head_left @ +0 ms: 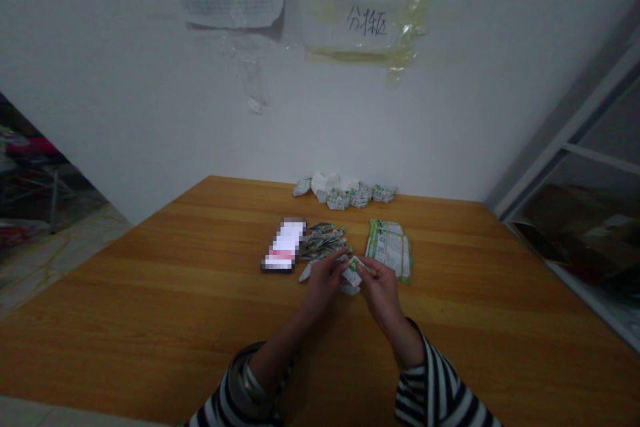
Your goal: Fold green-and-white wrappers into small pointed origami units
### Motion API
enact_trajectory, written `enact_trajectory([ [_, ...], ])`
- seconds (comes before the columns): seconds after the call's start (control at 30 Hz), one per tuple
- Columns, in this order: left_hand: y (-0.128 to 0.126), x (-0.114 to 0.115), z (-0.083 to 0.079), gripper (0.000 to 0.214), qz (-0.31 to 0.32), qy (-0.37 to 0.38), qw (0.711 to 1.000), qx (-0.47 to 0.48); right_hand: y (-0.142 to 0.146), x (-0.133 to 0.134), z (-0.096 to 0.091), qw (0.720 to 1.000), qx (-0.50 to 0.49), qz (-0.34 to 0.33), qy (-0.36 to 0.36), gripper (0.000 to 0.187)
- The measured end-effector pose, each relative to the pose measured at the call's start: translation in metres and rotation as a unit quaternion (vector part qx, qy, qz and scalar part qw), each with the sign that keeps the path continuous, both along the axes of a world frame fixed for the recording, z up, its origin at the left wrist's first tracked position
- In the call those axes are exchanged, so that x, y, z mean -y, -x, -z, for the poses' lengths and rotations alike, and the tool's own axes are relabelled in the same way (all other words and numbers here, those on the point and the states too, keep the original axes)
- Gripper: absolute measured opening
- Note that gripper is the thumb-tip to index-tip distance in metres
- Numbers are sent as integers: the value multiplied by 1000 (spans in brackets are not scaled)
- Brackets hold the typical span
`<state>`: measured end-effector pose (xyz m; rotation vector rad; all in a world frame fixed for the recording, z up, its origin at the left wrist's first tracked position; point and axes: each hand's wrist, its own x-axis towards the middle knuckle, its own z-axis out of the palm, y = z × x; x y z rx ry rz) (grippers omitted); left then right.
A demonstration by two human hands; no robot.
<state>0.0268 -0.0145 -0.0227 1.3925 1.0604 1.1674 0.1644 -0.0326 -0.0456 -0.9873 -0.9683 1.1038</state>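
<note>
My left hand (324, 278) and my right hand (380, 283) meet over the middle of a wooden table (150, 300). Both pinch a small folded piece of green-and-white printed paper (353, 272) between their fingertips. Just behind my left hand lies a heap of small folded paper pieces (324, 240). A flat stack of green-and-white printed sheets (389, 248) lies just beyond my right hand. Both sleeves are black-and-white striped.
A phone (284, 247) with a lit screen lies left of the heap. A row of folded and crumpled paper pieces (345, 192) sits at the table's far edge by the white wall. A metal shelf frame (575, 147) stands to the right.
</note>
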Motion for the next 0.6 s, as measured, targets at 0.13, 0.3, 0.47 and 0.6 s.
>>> enact_trajectory([
  [0.13,1,0,1,38,-19,-35,999,-36,3,2,-2,1000,-5,6,8,33],
  [0.3,4,2,-7,43,-51,-71,990,-109,-3,1,-3,995,6,94,22,45],
  [0.47,2,7,-13,28,-30,-131,981,-140,0,8,-13,983,155,83,-61,42],
  [0.6,5,0,-4,30,-30,-100,989,-107,11,19,-19,963,217,-84,-138,51],
])
